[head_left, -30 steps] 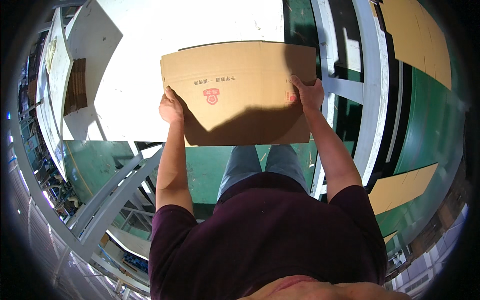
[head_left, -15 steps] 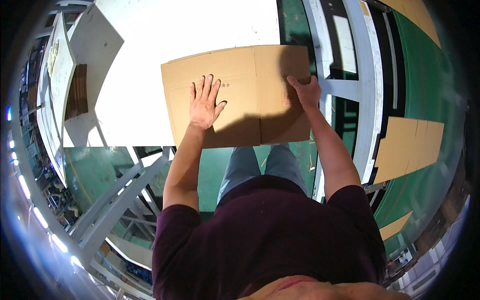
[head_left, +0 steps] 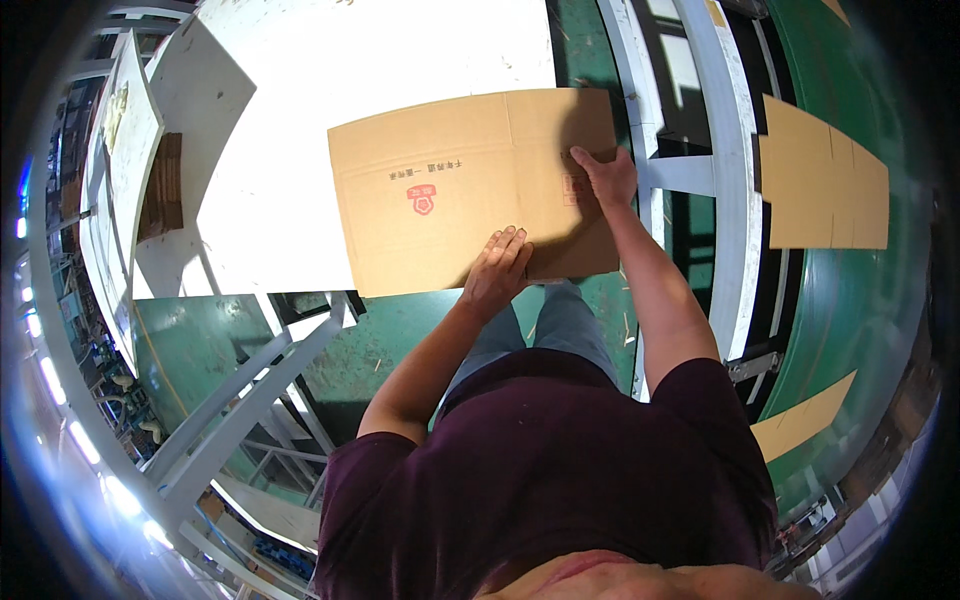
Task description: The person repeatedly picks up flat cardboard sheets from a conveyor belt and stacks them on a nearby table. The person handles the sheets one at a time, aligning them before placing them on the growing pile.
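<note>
Where sunlight whitens the broad tabletop (head_left: 290, 215), a flattened corrugated carton (head_left: 430, 250) lies over its near right corner, the carton's right end reaching past the table's side edge; whether its underside rests fully on the table cannot be told. Right of the metal frame (head_left: 735, 200), a slit cardboard blank (head_left: 822, 185) lies over a green belt (head_left: 850, 300). The carton should be light and fairly stiff, though apt to flex at its creases, its smooth faces sliding easily; opposite edges look like the best hold, since squeezing hard there could crush the fluting. The right hand (head_left: 610, 180) grips the right edge, thumb on top, other fingers hidden. The left hand (head_left: 497, 270) lays its fingers close together over the near edge; its thumb is hidden, so a pinch cannot be confirmed. Smallest is the red printed emblem (head_left: 421, 200).
</note>
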Available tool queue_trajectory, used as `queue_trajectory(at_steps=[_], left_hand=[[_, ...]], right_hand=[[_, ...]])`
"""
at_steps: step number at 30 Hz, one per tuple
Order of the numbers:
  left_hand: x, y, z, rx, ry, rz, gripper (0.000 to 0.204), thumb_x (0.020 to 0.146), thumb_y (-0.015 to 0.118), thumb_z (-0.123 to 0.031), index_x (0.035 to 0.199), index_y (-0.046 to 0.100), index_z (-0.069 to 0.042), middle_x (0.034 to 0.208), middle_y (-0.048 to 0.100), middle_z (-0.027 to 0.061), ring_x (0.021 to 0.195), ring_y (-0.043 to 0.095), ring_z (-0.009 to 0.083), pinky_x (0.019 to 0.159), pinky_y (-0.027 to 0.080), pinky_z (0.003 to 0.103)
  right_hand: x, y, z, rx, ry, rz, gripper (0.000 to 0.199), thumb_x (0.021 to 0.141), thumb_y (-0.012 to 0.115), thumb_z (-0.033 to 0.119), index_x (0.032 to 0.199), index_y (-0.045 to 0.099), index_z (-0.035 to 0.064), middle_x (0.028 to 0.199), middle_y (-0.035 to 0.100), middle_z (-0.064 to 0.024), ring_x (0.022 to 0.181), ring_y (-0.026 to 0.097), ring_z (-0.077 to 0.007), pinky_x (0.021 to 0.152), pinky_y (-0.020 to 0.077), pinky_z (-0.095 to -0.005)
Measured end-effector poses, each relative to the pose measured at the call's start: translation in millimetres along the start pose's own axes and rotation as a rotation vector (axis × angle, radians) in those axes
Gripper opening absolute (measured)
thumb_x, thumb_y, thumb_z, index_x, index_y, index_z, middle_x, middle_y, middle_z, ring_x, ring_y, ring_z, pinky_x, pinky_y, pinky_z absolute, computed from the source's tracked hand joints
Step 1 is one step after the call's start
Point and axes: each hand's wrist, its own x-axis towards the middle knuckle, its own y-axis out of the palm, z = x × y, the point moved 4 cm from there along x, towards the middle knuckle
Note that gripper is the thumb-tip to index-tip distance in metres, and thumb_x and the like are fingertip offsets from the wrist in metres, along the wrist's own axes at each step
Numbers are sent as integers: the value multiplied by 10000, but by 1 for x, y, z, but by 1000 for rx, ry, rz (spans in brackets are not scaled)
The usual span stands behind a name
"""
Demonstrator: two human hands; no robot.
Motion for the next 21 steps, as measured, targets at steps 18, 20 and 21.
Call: queue_trajectory(at_steps=[18,20,21], left_hand=[[-2,10,-6,222,103,68,761,668,744,-345,1228,432,66,1310,391,239,1272,362,386,1074,326,479],[1,9,-9,257,108,98,741,688,729,-354,1217,434,74,1302,393,252,1272,356,391,1074,321,477],[3,9,-11,273,114,114,732,697,721,-359,1211,435,78,1298,394,258,1272,353,393,1074,318,476]], right_hand=[[29,-9,-58,117,-154,193,343,789,709,278,987,657,3,855,671,-95,777,613,-169,712,475,-295],[26,-10,-53,134,-155,195,328,796,699,283,965,663,5,814,673,-99,747,619,-185,687,476,-312],[22,-10,-52,116,-151,190,326,800,693,288,952,664,2,804,673,-107,744,622,-192,682,476,-315]])
